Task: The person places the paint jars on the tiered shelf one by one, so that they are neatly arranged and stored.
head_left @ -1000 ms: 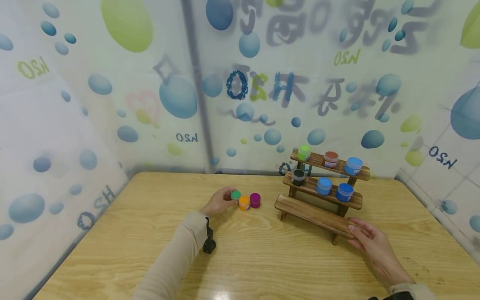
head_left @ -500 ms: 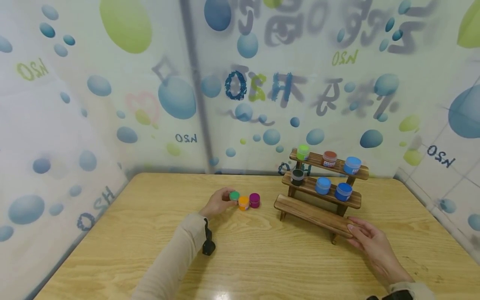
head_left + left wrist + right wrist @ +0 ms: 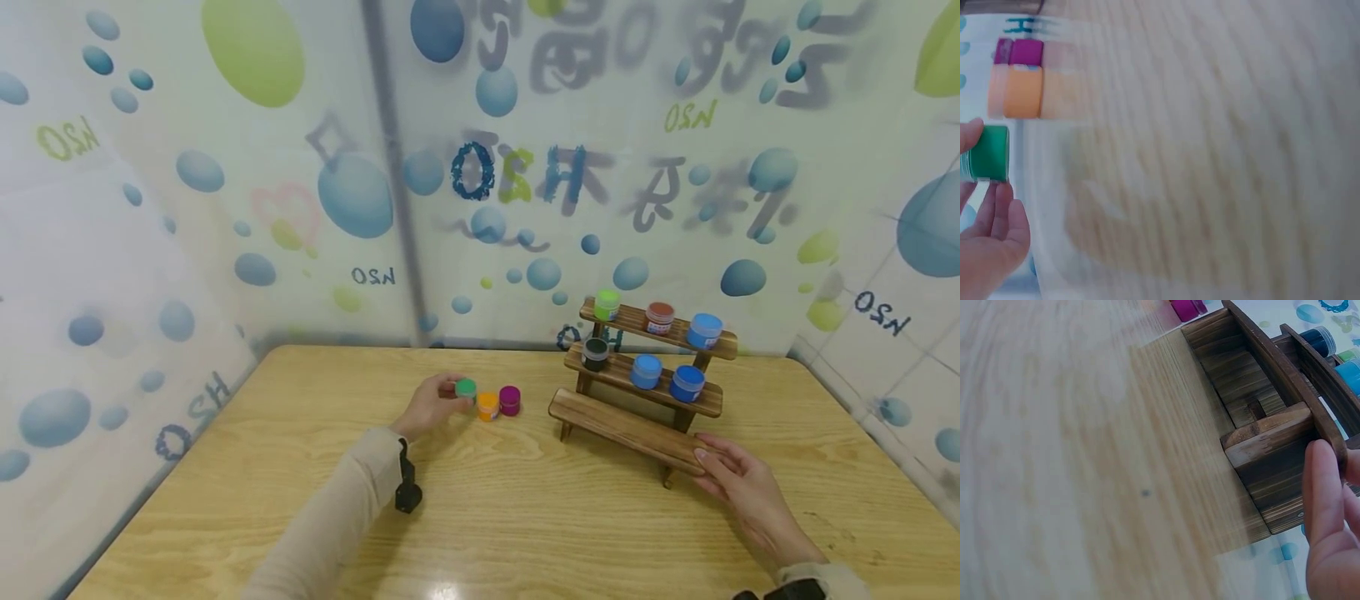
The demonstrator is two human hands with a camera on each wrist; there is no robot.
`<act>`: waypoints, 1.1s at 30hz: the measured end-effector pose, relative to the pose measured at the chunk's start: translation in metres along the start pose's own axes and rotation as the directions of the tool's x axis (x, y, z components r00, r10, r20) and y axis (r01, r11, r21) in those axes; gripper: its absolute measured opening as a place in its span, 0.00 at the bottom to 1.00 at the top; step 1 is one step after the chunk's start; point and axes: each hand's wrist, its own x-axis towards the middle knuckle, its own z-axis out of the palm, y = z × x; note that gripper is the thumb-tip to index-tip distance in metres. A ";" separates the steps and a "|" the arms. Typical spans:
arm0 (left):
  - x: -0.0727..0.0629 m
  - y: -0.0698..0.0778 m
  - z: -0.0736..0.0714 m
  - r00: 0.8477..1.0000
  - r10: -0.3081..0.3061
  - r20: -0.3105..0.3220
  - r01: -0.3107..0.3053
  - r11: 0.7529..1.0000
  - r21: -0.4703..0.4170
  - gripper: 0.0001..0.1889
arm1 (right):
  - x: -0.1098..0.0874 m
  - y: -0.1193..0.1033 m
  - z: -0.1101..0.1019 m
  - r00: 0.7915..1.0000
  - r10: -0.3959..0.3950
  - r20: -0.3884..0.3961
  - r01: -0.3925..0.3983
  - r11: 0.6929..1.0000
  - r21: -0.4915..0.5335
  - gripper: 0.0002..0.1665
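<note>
My left hand (image 3: 429,408) pinches a small paint jar with a green lid (image 3: 466,389) between thumb and fingers. In the left wrist view the green-lidded jar (image 3: 990,153) sits between thumb and fingertips. Just right of it, an orange jar (image 3: 488,407) and a purple jar (image 3: 510,401) stand side by side on the table. My right hand (image 3: 750,492) grips the right end of the lowest step of a three-tier wooden display stand (image 3: 626,425). From the right wrist, fingers (image 3: 1325,494) show against the plank's edge; part of that hand is cut off by the frame.
Along the stand's top step stand light green (image 3: 607,305), brown (image 3: 660,317) and light blue (image 3: 705,331) jars. A black jar (image 3: 596,354) and two blue jars (image 3: 647,372) occupy its middle step. Patterned curtain (image 3: 330,275) rises behind the wooden table (image 3: 510,533).
My left hand has shifted slightly left and up with the green-lidded jar, away from the orange one. The right hand keeps its place on the stand.
</note>
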 end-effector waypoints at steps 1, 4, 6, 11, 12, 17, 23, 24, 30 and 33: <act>-0.001 0.001 0.000 1.000 -0.008 -0.001 0.008 1.000 -0.007 0.22 | 0.000 0.000 0.000 1.000 0.000 -0.001 0.000 1.000 -0.002 0.13; -0.004 0.005 -0.001 1.000 -0.012 -0.001 0.012 1.000 -0.025 0.22 | 0.000 0.001 0.000 1.000 0.005 -0.001 -0.005 1.000 -0.005 0.14; -0.006 0.007 -0.002 1.000 -0.003 0.002 0.003 1.000 -0.031 0.23 | 0.000 0.001 0.000 1.000 0.004 -0.001 -0.004 1.000 -0.007 0.15; -0.010 0.014 -0.002 0.999 0.050 -0.006 -0.050 0.999 -0.018 0.22 | 0.000 0.001 -0.001 1.000 -0.004 -0.002 0.004 1.000 0.011 0.13; -0.011 0.015 -0.002 0.998 0.055 -0.007 -0.055 0.998 -0.016 0.22 | 0.000 0.001 -0.001 1.000 -0.004 -0.004 0.004 1.000 0.014 0.13; -0.014 0.021 -0.004 0.997 0.072 -0.005 -0.072 0.997 0.009 0.21 | 0.000 0.001 0.000 1.000 0.006 -0.003 -0.006 1.000 0.012 0.11; -0.019 0.031 -0.004 0.996 0.089 0.009 -0.089 0.996 0.018 0.21 | -0.001 0.000 0.000 1.000 0.000 0.003 0.000 1.000 0.025 0.10; -0.019 0.033 -0.004 0.996 0.090 0.013 -0.090 0.996 0.012 0.20 | -0.001 0.000 0.000 1.000 -0.001 0.004 0.001 1.000 0.028 0.10; -0.025 0.039 0.003 0.995 0.093 0.039 -0.093 0.996 0.007 0.20 | -0.002 0.001 0.000 1.000 -0.011 0.009 0.010 0.998 0.062 0.09; -0.028 0.041 0.007 0.992 0.104 0.070 -0.104 0.995 0.000 0.20 | -0.002 0.001 0.000 1.000 -0.016 0.012 0.015 0.997 0.072 0.09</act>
